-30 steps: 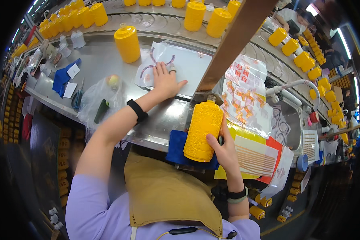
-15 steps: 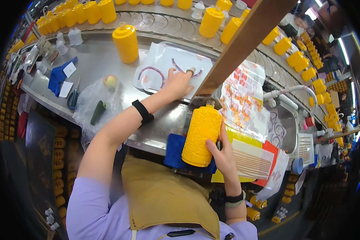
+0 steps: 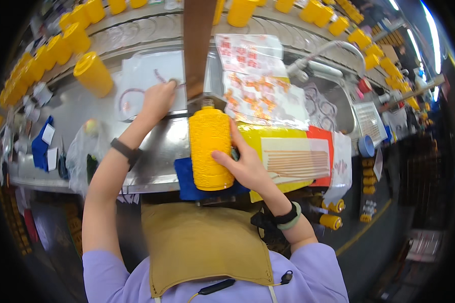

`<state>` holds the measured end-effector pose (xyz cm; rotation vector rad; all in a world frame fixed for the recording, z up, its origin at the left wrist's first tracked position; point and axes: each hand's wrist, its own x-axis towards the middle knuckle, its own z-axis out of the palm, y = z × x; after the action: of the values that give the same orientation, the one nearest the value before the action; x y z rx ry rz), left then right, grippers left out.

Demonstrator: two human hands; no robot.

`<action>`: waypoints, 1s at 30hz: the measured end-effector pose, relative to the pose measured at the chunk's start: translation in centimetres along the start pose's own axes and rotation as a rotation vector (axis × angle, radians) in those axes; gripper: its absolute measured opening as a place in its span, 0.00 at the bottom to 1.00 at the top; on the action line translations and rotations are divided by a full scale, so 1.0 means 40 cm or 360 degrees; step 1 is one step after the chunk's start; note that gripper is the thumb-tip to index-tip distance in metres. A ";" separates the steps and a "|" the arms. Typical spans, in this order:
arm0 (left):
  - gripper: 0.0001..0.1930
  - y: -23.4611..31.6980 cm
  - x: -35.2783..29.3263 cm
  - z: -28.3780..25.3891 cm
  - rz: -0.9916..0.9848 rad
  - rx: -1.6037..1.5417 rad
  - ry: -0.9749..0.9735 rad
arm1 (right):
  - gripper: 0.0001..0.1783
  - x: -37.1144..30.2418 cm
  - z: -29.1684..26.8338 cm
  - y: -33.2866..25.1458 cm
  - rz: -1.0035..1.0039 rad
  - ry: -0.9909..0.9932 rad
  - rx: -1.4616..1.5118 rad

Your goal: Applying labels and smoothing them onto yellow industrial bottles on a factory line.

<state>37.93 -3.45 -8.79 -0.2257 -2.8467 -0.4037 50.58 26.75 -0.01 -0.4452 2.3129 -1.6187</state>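
Note:
My right hand (image 3: 247, 164) grips a yellow textured bottle (image 3: 211, 151) from its right side, thumb across the front. The bottle stands tilted nearly upright, its neck against a holder at the foot of a brown post (image 3: 197, 45). My left hand (image 3: 159, 100) is closed, fingertips bunched at a white sheet (image 3: 136, 70) on the metal worktop. Around those fingertips a thin dark patterned strip (image 3: 159, 76) shows in part; whatever they pinch is too hidden to name. Another curved strip (image 3: 124, 101) lies on the sheet to the left. Under the bottle is a blue cloth (image 3: 187, 182).
Red-and-orange printed decal sheets (image 3: 258, 96) lie right of the post, above a yellow sheet (image 3: 247, 134) and a sheet of thin brown strips (image 3: 298, 159). A sink with a tap (image 3: 333, 48) stands farther right. Another yellow bottle (image 3: 93, 76) stands at left. Several more line the conveyor (image 3: 136, 33).
My view has swung to the right, so the worktop appears shifted left. My left hand stays at the strip on the white sheet, its fingers more bunched. My right hand keeps holding the bottle.

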 end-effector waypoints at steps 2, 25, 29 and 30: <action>0.06 0.004 -0.006 -0.001 0.0224 0.0185 0.0091 | 0.56 -0.005 0.000 -0.003 0.0026 -0.0002 0.0040; 0.03 -0.004 0.000 0.000 0.0090 -0.0008 0.0197 | 0.59 -0.002 0.006 0.011 0.0062 0.0002 0.0012; 0.12 0.032 -0.029 -0.106 -0.0305 -0.0717 0.0231 | 0.47 -0.007 -0.006 -0.035 -0.0247 0.0384 -0.0229; 0.14 0.052 -0.049 -0.148 -0.0434 -0.0938 0.0242 | 0.41 -0.012 -0.011 -0.051 -0.0287 0.0485 -0.0367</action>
<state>41.55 -3.44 -3.31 0.0885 -2.5396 -1.2541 51.01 26.66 2.09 -0.4997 2.7768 -1.5996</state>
